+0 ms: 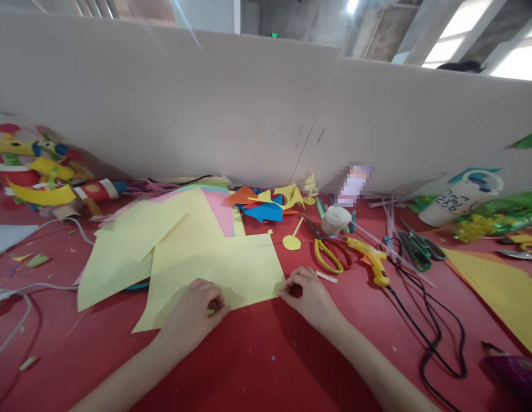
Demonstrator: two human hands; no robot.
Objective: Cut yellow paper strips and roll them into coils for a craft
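A pale yellow sheet of paper lies on the red table in front of me. My left hand rests on the sheet's near edge, fingers curled and pinching the paper. My right hand pinches the sheet's near right corner with its fingertips. More yellow and pink sheets lie overlapped behind and to the left of it.
Yellow-handled scissors, a yellow glue gun with a black cable, green scissors, a white tape roll and coloured paper scraps lie to the right and behind. Paper crafts stand far left. A white partition closes the back.
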